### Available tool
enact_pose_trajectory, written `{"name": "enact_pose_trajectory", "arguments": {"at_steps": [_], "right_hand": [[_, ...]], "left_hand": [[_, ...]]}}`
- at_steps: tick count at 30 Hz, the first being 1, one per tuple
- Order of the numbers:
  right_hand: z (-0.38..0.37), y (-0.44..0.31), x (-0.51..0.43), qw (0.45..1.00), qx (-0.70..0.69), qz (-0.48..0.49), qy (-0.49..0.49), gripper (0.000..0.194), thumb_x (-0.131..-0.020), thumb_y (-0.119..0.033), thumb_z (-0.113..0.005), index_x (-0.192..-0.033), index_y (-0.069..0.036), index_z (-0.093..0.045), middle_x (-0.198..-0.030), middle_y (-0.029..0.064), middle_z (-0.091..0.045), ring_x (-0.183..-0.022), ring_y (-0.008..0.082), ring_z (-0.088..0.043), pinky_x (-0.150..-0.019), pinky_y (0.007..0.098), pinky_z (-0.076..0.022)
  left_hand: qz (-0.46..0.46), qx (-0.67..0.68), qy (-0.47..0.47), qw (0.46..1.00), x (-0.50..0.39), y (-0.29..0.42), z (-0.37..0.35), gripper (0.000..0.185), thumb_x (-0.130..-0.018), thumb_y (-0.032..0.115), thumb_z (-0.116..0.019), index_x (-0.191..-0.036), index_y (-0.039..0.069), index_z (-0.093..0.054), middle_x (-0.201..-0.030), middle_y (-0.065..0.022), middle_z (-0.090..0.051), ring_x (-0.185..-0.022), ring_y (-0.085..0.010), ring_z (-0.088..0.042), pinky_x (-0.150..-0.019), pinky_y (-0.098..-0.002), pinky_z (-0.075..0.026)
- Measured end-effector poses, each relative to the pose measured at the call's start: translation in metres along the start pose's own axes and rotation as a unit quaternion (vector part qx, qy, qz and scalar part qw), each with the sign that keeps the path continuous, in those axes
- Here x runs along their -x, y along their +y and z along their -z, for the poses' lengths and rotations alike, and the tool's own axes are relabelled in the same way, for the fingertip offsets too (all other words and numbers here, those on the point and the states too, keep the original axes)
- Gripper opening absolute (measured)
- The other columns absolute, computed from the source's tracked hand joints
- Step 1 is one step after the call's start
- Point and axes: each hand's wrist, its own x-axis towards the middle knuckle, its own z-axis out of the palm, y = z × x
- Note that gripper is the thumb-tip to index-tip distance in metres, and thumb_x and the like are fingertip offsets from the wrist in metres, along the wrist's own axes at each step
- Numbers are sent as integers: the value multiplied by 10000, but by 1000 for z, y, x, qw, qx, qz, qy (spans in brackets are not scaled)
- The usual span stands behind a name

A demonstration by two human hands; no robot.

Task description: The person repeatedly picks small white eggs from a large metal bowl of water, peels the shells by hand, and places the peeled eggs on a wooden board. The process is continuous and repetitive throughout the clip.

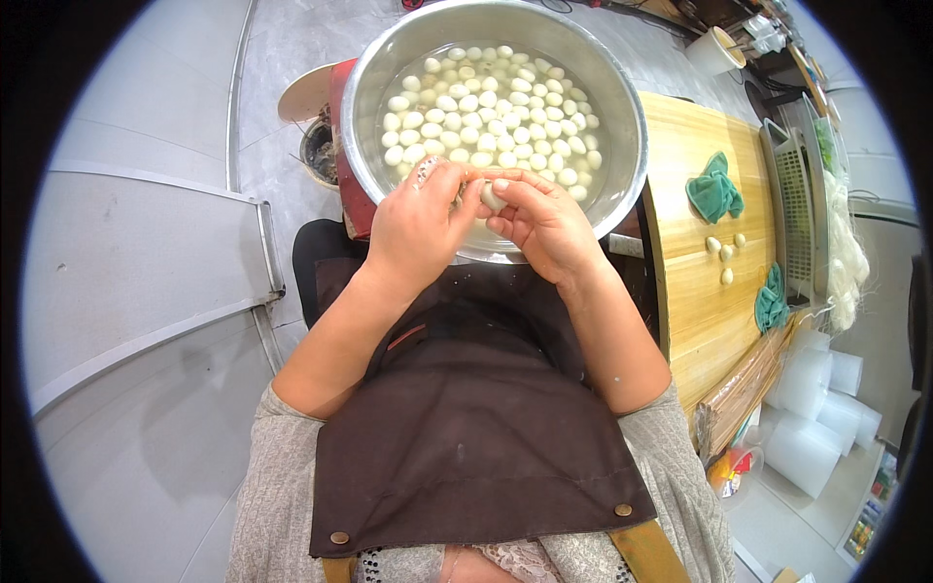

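Above the near rim of a large metal basin [619,175], my left hand [426,211] and my right hand [543,218] meet around a small pale egg [493,195]. The right thumb and fingers grip the egg from the right, while the left fingertips touch its left side. Speckled bits, which look like shell, show between the left fingers, and a speckled patch lies on the back of that hand near the knuckles. Many small peeled eggs [469,119] sit in water in the basin; a few look browner.
A wooden table [700,335] at right bears green cloths [714,191], several small eggs [727,253] and plastic baskets [794,211]. Bundled sticks [743,386] and clear plastic containers [805,452] are nearer. A dark bin [318,153] stands left of the basin, beside a red box [357,211].
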Motion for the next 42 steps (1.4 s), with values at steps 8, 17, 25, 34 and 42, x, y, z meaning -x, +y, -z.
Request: {"name": "enact_pose_trajectory", "arguments": {"at_steps": [8,17,25,34,42], "right_hand": [[52,-35,-23,740,633,183,136,260,-914,-223,-672,-1066,-30,-755,-1029,192,-749,-955,338,-726,-878,402,-561],[91,-64,-87,526,845,32,86,224,-848,-148,-636,-1036,-38,-687,-1054,181,-729,-1044,372,-677,-879,467,-533],[67,-75,-50,792,594,67,120,330,-946,-189,-689,-1232,-25,-690,-1014,70,-722,-963,207,-668,-868,349,-529],[17,-30,-2,995,75,52,-47,296,-1003,-179,-687,-1251,-19,-699,-970,-15,-667,-863,69,-602,-812,257,-509],[3,-24,4,995,63,60,-41,299,-1005,-168,-685,-1263,-17,-694,-995,-2,-690,-861,82,-622,-812,255,-521]], "left_hand": [[360,499,-23,788,-15,-17,23,176,-1060,190,-593,-1118,25,-581,-1083,-113,-709,-834,-113,-679,-610,-222,-470],[402,614,-81,675,-25,-19,26,200,-1046,176,-609,-1176,25,-613,-1088,-63,-607,-803,-82,-561,-591,-179,-406],[352,495,-96,788,-27,-11,17,221,-1003,211,-718,-1098,20,-661,-950,1,-640,-754,-65,-573,-653,-206,-462],[185,306,-50,933,-17,10,7,159,-943,159,-741,-991,12,-701,-918,-112,-706,-880,-237,-655,-792,-345,-501],[120,193,-26,974,-11,12,16,150,-921,143,-735,-977,14,-681,-929,-131,-707,-886,-337,-658,-788,-397,-517]]}}
